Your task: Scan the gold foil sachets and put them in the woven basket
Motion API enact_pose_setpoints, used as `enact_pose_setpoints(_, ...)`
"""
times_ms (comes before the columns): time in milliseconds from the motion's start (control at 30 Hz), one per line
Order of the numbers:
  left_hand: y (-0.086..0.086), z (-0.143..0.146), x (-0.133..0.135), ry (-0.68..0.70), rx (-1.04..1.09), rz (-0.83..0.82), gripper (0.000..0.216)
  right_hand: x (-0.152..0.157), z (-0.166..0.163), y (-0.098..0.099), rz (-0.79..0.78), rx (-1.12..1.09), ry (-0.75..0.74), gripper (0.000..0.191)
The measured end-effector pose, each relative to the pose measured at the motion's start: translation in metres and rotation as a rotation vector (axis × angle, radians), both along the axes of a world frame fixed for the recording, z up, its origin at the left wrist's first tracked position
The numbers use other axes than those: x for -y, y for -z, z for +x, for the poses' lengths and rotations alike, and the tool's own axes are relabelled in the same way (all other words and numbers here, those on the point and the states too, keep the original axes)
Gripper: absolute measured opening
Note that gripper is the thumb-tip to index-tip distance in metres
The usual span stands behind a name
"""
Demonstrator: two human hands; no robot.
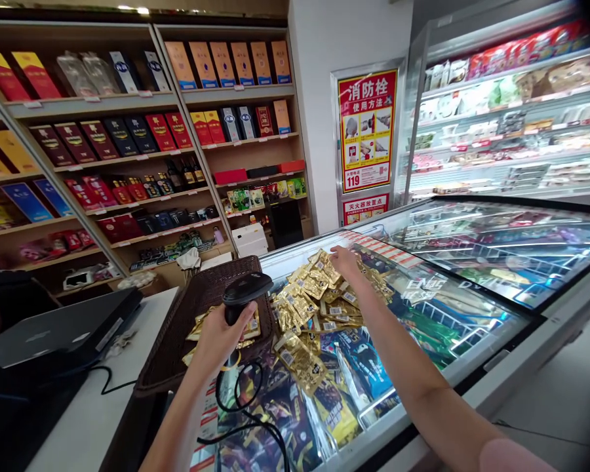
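At eight o'clock, beside the desk (98, 410), a brown basket (209, 283) with gold packets (252, 323) inside. Above it, a black scanner (247, 290) in the left hand (221, 339), grip closed round the handle; handle slanting down toward seven, head's long axis roughly nine to three. At five, on the glass freezer (535, 323), a gold heap (295, 305) of packets. Over its one-o'clock edge, the right hand (347, 262), fingers toward ten; cannot tell whether gripping any.
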State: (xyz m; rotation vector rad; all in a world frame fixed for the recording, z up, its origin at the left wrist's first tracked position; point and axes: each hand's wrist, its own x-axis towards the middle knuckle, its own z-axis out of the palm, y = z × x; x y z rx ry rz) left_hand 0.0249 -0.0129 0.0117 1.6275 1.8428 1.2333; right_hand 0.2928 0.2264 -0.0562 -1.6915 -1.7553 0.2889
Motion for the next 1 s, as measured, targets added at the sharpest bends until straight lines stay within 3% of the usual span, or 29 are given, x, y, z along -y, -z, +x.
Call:
enact_pose_setpoints(233, 0.003, -0.016, -0.007, 0.009, -0.056, -0.046, 0.052, -0.007, -0.02, 0.019, 0.02, 0.059, -0.044, 0.037)
enact_pose_setpoints(433, -0.004, -0.023, -0.002, -0.011, 0.021, -0.057, 0.055, 0.001, -0.019, 0.015, 0.062, 0.113, -0.058, 0.035)
enact_pose_setpoints(600, -0.017, -0.048, 0.01, -0.022, -0.157, -0.161, 0.053, 0.021, -0.046, 0.006, 0.145, 0.15, -0.152, 0.03)
enact_pose_setpoints(733, -0.024, -0.079, 0.019, -0.101, -0.296, -0.26, 0.051, 0.055, -0.116, 0.006, 0.174, 0.281, -0.443, 0.028)
enact_pose_setpoints(900, -0.026, -0.101, 0.026, -0.21, -0.272, -0.255, 0.053, 0.087, -0.206, 0.015, 0.412, 0.808, -1.048, 0.058)
enact_pose_setpoints(1000, -0.029, -0.099, 0.031, -0.196, -0.238, -0.219, 0.053, 0.085, -0.231, 0.015, 0.441, 0.974, -1.18, 0.052)
